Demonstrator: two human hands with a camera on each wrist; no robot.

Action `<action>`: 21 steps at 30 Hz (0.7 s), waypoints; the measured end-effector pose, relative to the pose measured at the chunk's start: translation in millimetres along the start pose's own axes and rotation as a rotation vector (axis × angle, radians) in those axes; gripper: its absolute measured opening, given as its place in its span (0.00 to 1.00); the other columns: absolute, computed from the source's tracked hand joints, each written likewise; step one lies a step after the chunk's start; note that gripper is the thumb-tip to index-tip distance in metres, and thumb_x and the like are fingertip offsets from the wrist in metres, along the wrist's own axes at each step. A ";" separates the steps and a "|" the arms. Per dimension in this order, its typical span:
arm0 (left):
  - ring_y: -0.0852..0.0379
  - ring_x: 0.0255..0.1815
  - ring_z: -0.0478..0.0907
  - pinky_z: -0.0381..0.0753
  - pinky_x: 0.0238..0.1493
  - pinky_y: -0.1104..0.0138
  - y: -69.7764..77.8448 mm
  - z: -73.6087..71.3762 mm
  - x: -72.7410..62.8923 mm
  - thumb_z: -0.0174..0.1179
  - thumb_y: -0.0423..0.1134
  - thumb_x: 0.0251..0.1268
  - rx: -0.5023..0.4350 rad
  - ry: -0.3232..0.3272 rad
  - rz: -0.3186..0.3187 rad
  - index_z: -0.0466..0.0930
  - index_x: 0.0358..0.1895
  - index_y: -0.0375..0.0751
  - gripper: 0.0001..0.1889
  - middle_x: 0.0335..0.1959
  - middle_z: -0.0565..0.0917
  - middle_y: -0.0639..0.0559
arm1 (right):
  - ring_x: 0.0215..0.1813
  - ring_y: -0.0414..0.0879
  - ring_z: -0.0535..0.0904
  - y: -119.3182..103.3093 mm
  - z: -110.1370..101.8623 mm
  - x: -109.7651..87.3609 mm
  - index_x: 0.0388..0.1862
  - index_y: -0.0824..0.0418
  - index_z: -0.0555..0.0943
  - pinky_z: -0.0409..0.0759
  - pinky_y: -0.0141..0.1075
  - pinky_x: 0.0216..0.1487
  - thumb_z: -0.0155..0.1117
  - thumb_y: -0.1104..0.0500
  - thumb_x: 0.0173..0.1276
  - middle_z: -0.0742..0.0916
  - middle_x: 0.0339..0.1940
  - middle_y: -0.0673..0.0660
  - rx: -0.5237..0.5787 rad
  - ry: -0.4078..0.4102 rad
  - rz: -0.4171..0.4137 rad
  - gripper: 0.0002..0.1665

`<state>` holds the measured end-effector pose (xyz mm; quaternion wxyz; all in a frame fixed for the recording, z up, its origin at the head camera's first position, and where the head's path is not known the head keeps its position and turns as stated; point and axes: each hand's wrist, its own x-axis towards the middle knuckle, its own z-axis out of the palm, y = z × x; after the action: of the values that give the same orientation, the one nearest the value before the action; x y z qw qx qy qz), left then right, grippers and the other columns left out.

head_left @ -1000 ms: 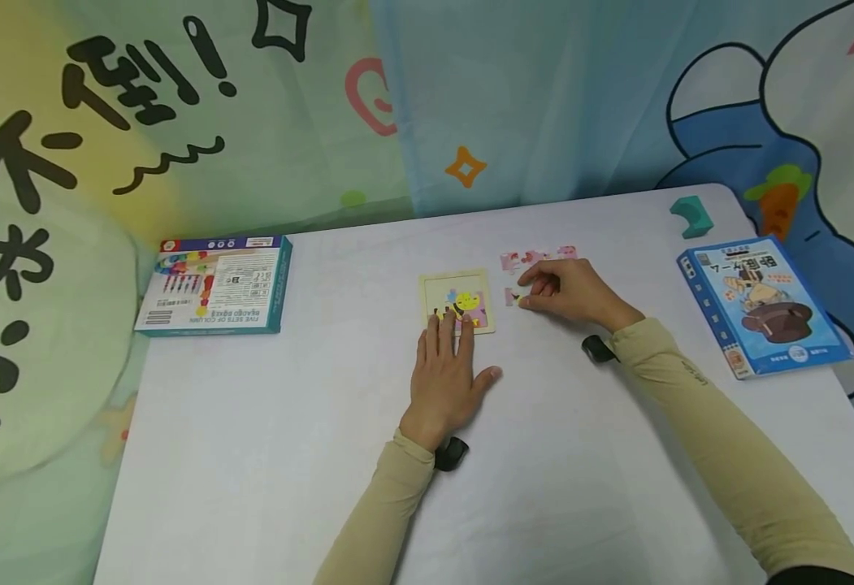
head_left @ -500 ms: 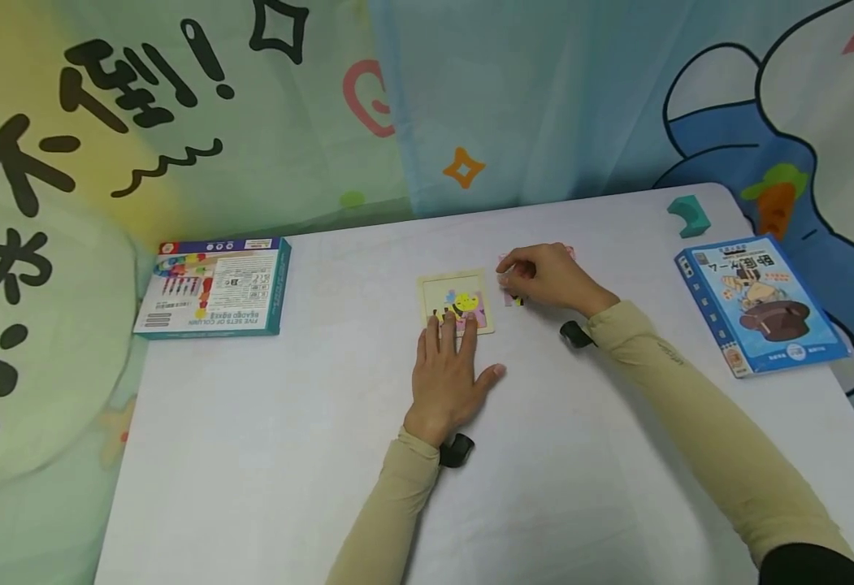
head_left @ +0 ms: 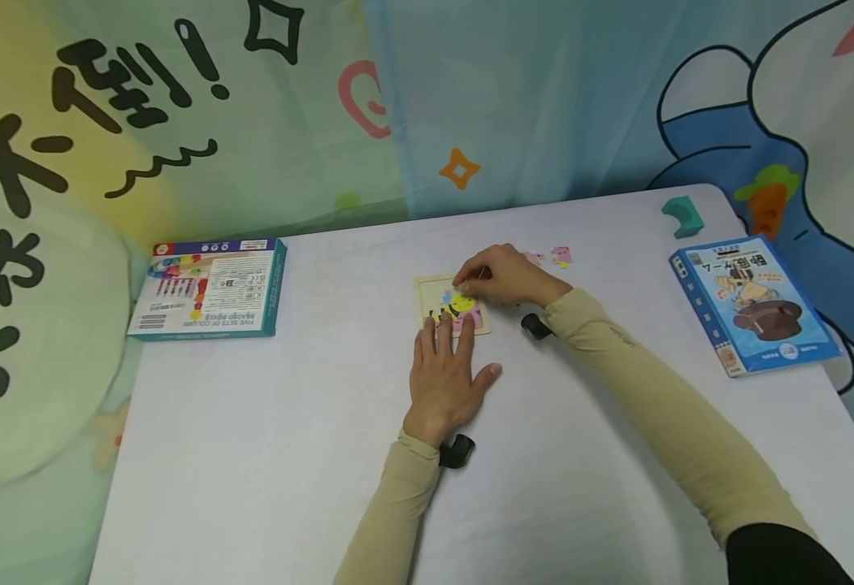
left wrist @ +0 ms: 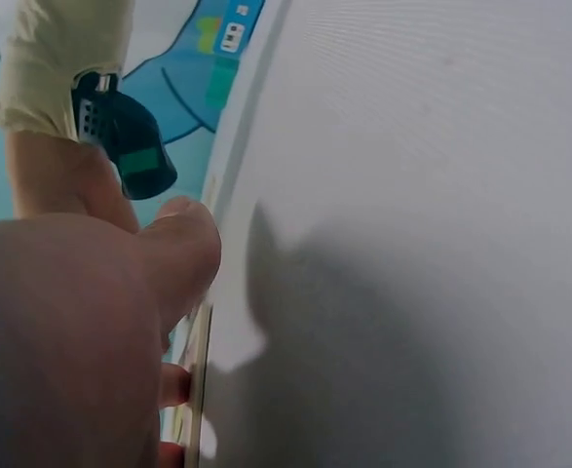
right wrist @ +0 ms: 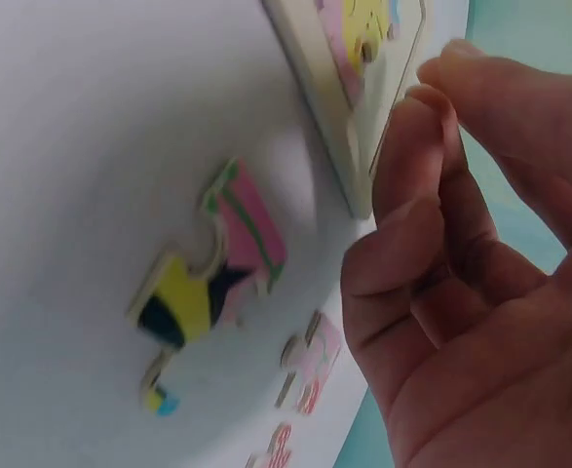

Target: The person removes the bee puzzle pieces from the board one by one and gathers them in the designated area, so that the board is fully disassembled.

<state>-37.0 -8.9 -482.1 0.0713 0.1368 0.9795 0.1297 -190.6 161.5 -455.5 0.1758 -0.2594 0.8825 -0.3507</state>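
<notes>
A small cream-framed jigsaw puzzle [head_left: 453, 281] with a yellow bee picture lies on the white table. My left hand [head_left: 441, 388] lies flat with its fingertips on the frame's near edge. Above the frame's right side is my right hand [head_left: 503, 275], thumb and index fingertips close together. In the right wrist view the fingers of the right hand [right wrist: 432, 224] are curled; I cannot tell whether a piece is between the tips. Beneath, loose jigsaw pieces lie on the table: a yellow, black and pink piece [right wrist: 188, 297] and a pink piece [right wrist: 315, 363].
More pink pieces [head_left: 561, 256] lie behind the right hand. A boxed set [head_left: 210, 288] lies at the left table edge, a blue box [head_left: 756, 305] at the right. Behind that box sits a green arched block [head_left: 682, 216]. A printed curtain hangs behind the table.
My right hand has moved left from the loose pieces to over the puzzle frame, its thumb and index fingertips drawing closer together. The left hand stays on the frame's near edge.
</notes>
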 end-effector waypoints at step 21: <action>0.37 0.87 0.49 0.52 0.86 0.48 -4.1 0.7 0.8 0.53 0.67 0.78 -0.005 -0.037 -0.003 0.57 0.86 0.51 0.42 0.85 0.58 0.40 | 0.42 0.48 0.84 -11.6 10.9 14.9 0.45 0.61 0.89 0.81 0.43 0.50 0.74 0.60 0.72 0.90 0.39 0.57 -0.037 -0.078 0.093 0.07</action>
<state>-38.6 -12.3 -484.0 0.0897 0.1375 0.9779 0.1296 -193.4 139.9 -456.8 0.2214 -0.2345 0.8924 -0.3155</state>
